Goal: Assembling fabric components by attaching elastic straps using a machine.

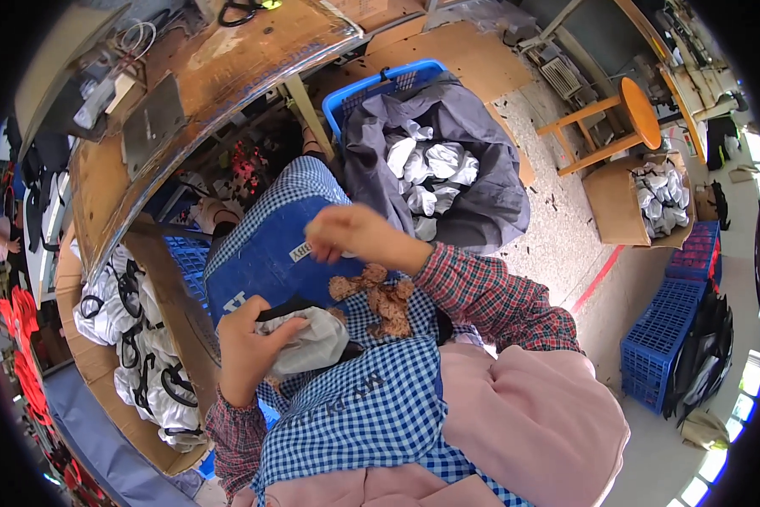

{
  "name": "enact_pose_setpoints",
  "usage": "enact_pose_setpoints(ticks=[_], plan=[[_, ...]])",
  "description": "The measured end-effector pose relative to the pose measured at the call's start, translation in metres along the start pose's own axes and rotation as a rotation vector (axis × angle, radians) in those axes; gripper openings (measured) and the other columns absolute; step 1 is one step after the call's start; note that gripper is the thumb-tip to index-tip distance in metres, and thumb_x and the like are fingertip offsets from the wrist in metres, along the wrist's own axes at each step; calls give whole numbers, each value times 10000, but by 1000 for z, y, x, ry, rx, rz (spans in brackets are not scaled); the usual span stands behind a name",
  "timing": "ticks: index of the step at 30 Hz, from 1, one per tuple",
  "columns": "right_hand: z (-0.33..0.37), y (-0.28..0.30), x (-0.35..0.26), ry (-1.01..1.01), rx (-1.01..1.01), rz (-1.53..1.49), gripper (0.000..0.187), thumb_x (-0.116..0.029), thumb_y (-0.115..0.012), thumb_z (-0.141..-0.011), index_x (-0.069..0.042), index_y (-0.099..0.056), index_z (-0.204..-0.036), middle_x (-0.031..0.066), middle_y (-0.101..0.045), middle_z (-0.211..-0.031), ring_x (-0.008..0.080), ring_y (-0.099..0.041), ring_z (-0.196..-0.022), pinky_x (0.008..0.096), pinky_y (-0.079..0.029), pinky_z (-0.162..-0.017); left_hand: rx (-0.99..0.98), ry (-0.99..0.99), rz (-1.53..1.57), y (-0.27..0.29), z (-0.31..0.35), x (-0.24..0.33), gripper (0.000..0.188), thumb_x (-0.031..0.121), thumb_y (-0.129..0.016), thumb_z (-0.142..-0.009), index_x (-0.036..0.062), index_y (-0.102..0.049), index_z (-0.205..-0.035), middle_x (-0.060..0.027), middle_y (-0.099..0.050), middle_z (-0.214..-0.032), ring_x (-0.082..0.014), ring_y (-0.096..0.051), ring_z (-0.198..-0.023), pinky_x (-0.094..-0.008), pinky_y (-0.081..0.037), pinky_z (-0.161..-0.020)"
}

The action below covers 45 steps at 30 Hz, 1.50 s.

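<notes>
White fabric piece [314,345], one in number and dark along its edge, is held just left of and below the middle of the frame, over the checked apron [355,401]. Two hands are seen: by the left hand [249,342], raised from the lower left, the piece is pinched between thumb and fingers; the right hand [359,235] is brought in from the right, its fingers curled, apart from the piece, and whether anything is pinched in that grip cannot be told. Brown crumpled material [388,308] is laid in the lap. One blue basket [333,110], lined with dark grey cloth [494,190], is placed at upper centre, holding overlapping white pieces [435,165] that cannot be counted. Two cardboard boxes are seen: black-looped white pieces [143,338] are heaped in the left box [101,376], and crumpled white pieces [663,201] in the right box [612,203]. Two blue crates [659,346] are set at right.
</notes>
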State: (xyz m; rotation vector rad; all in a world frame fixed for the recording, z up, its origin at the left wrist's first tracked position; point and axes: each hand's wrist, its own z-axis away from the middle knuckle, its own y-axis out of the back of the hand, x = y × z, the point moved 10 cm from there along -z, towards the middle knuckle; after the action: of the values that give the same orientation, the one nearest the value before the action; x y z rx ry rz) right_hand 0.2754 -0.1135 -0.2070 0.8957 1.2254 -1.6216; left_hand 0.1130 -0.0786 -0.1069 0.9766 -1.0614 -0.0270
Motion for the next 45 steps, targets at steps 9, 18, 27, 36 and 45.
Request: enact_pose_setpoints(ticks=[9,18,27,36,45], plan=[[-13,287,180,-291,905,1,488,-323,-633,-881,-15,-505,-1237,113,-606,-1124,197,-588,-1032,344,-492,-804,-115,20,-87,-38,-26,-2,389,267,-841,-683,7,-552,-707,-110,-527,-610,-198,-521,-509,-303,-398,-484],[-129,314,152,-102,863,1606,597,-240,-562,-850,-105,-387,-1405,135,-288,-1508,412,-270,-1375,609,-300,-1029,-212,104,-244,-65,-55,-36,369,294,-841,-668,29,-592,-731,-116,-569,-652,-307,-573,-677,-384,-441,-615],[14,313,326,-650,877,1504,320,-322,-512,-842,-131,-674,-1041,150,-653,-1048,340,-578,-1049,532,-424,-809,-265,281,-110,-47,-90,-52,343,283,-818,-699,6,-618,-731,-141,-631,-652,-278,-648,-604,-341,-489,-567],[4,54,-91,637,65,853,495,-254,-652,-882,-13,-508,-1290,199,-540,-1282,345,-531,-1170,403,-415,-1000,-181,22,-41,-28,-90,-15,394,315,-811,-695,-13,-594,-678,-135,-573,-563,-222,-596,-528,-337,-427,-499],[24,-108,-130,665,-514,687,387,-186,-630,-903,12,-577,-1230,192,-671,-985,320,-651,-839,368,-507,-729,-122,157,417,29,-25,-16,306,223,-803,-728,-21,-619,-715,-11,-586,-607,-28,-506,-592,-221,-391,-508]])
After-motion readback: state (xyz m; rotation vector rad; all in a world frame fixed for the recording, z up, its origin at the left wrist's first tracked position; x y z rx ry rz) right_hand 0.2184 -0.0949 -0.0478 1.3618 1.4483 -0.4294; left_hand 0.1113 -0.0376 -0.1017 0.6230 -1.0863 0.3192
